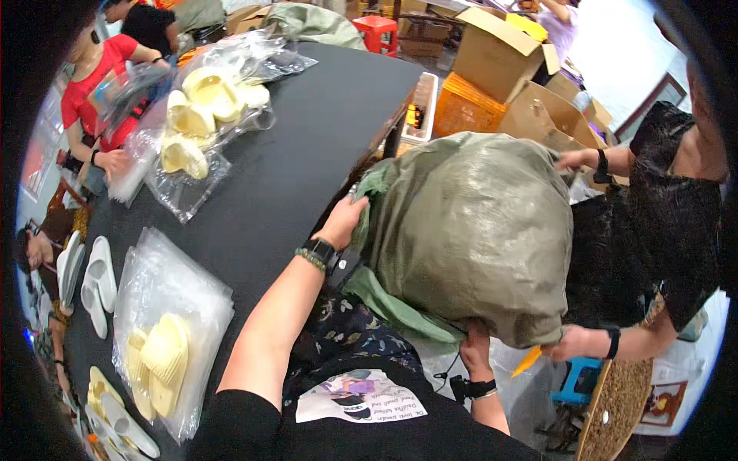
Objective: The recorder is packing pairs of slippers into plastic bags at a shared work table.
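A large, bulging olive-green sack (469, 230) hangs between me and a co-worker at the right. My left hand (344, 221) is closed on the bunched green edge of the sack at its left side, next to the black table. Under the sack's near side, my right hand (477, 347) grips its lower edge; its fingertips are partly hidden by the fabric. The co-worker's two hands hold the sack's far right side and lower right corner. A small yellow-orange pointed thing (527, 361) shows by the co-worker's lower hand.
The black table (307, 123) at the left carries pale yellow slippers (165, 357) on clear plastic bags, with more slippers along its edge. A person in red handles bags across it. Open cardboard boxes (496, 54), an orange crate (467, 104) and a blue stool (576, 380) stand around.
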A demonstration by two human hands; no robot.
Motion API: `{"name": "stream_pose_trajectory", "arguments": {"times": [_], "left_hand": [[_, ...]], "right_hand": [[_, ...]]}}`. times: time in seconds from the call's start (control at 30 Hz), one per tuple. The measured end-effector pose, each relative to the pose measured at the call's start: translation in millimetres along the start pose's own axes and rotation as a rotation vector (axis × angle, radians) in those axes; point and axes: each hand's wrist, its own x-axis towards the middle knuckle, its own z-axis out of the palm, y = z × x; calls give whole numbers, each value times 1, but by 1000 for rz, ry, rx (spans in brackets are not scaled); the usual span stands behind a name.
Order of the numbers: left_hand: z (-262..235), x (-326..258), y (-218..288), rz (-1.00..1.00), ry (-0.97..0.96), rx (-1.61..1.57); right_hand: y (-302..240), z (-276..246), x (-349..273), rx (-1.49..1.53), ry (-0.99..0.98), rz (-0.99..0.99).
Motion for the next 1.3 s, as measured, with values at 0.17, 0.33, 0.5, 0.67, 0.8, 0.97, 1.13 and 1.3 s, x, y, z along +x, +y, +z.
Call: {"name": "stream_pose_trajectory", "arguments": {"times": [0.17,0.33,0.5,0.67,0.8,0.97,1.13,1.3], "left_hand": [[30,-10,-28,-325,256,-465],[-3,7,-44,-197,323,-484],[-5,15,12,-237,117,-684],[-2,2,61,-159,80,-677],[-29,5,80,-12,34,-630],[-59,-1,137,55,146,-640],[-102,25,154,231,83,-641],[-91,11,171,296,96,-565]], "right_hand": [[-15,-18,18,0,-16,-52],[-35,-27,30,38,-66,-98],[-23,-50,46,56,173,-51],[-30,-65,61,121,97,-65],[43,-53,63,170,-433,-94],[104,-67,21,876,-981,670],[202,12,4,419,-769,349],[215,11,9,600,-368,498]]}}
